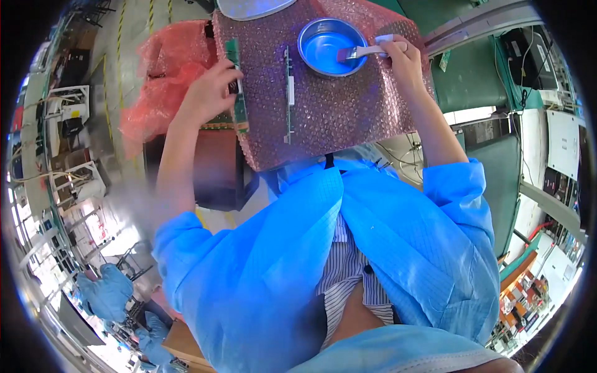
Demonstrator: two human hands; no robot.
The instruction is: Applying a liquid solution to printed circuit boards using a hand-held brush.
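Note:
At the left edge of the bubble-wrap-covered surface, my left hand [210, 92] is closed around a long green circuit board [241, 112], which stands on its edge with dark parts facing my fingers. My right hand [403, 61] grips the pale handle of a flat brush [356, 54]. The brush's reddish bristles reach into a round metal bowl [310, 67], whose inside glows blue; whether they touch liquid I cannot tell. A second circuit board [288, 93], seen edge-on with a white connector, lies between my left hand and the bowl, touched by neither hand.
Pink bubble wrap [261, 140] covers the work surface. More of it [165, 81] is heaped to the left. A white round-edged object [254, 6] sits at the far edge. A metal rail [479, 25] runs at the right. Blue-clothed people [107, 291] are at lower left.

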